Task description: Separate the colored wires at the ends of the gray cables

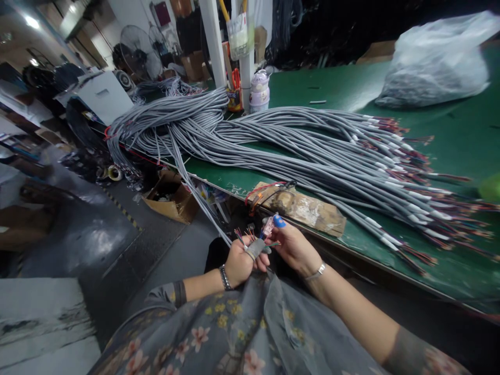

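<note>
My left hand (241, 264) is closed round the ends of several grey cables (216, 221), and thin coloured wires (241, 237) fan out above its fingers. Grey wrapping (255, 249) covers its thumb. Close beside it on the right, my right hand (296, 249) pinches a small pinkish-white piece (267, 227), which looks like a connector; its details are too small to read. A blue covering (278, 221) sits on one fingertip of that hand. Both hands are above my lap, in front of the bench edge. From the left hand, the cables run up to the large bundle.
A thick bundle of grey cables (250, 151) lies along the green bench (332, 83), stripped ends to the right. Near the edge is a worn, taped board (300, 208). A plastic bag (437, 62) stands behind. An open cardboard box (172, 200) is below the bench.
</note>
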`<act>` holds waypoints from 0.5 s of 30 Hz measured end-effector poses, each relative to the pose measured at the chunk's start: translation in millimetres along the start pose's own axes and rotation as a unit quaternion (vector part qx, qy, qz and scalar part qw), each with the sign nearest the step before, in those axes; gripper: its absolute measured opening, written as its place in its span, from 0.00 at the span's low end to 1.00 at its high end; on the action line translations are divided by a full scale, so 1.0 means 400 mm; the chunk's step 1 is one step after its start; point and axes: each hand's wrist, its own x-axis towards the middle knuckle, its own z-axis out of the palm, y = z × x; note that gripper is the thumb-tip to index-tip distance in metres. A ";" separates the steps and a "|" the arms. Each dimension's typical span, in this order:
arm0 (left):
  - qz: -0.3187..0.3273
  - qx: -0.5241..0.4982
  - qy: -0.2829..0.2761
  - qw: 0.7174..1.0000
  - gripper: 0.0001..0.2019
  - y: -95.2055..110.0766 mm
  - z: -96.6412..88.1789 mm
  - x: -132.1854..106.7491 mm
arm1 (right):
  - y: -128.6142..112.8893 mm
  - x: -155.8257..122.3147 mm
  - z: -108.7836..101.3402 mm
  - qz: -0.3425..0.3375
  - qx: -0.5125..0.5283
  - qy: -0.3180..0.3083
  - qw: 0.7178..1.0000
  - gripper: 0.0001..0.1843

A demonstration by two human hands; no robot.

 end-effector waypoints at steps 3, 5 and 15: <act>-0.006 0.001 0.001 1.000 0.24 -0.009 0.000 0.004 | 0.004 0.004 -0.012 0.013 0.028 -0.002 1.000 0.15; -0.006 0.004 -0.003 1.000 0.24 -0.013 -0.001 0.005 | 0.006 0.005 -0.016 0.017 0.041 -0.003 0.999 0.14; -0.026 0.011 -0.004 1.000 0.25 -0.006 0.001 0.001 | 0.013 0.003 -0.007 0.001 0.044 -0.003 0.999 0.12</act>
